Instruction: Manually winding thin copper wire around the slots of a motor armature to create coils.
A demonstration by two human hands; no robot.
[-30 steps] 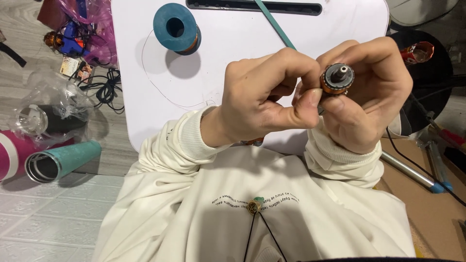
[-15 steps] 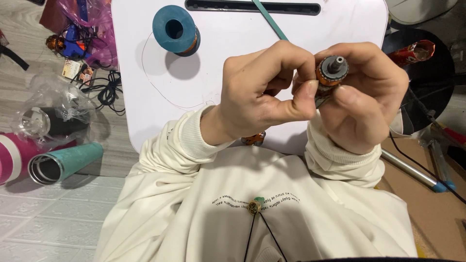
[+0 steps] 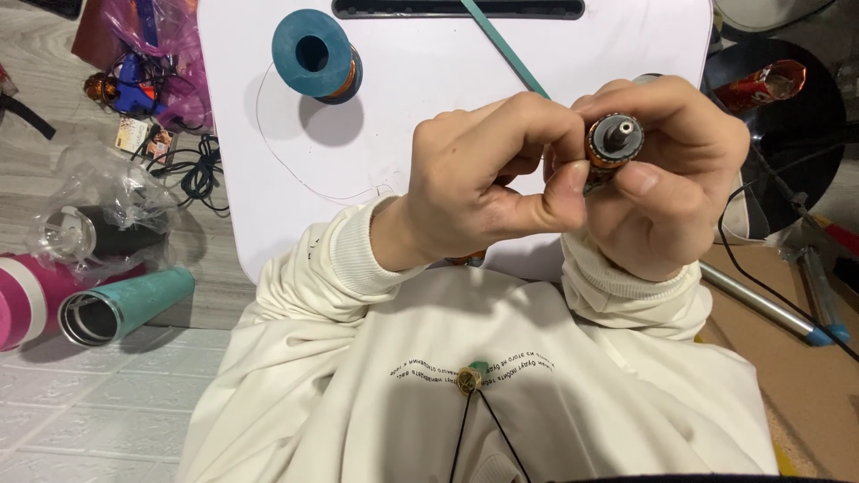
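1. Currently, both hands meet above the near edge of the white board, with a small motor armature held between them.
2. Right hand: the fingers curl around the armature from behind and below; the thumb lies just under its front end. The fingers are clamped on the body.
3. Left hand: the index finger and thumb are pinched together just left of the armature, touching its side. Whether a strand of wire is caught in the pinch cannot be told.
4. Armature position: it sits to the right of the left fingertips and inside the right-hand grip. Its copper-coloured winding shows as an orange band behind a grey end cap with a short shaft.
5. Long axis: the shaft points up toward the camera, tilted slightly away from the left fingertips.
6. Nearer hand: the right hand carries the part; the left hand only touches its flank.
7. Beyond the fingers, a teal spool stands on the board, well apart. A teal strip runs behind the knuckles.
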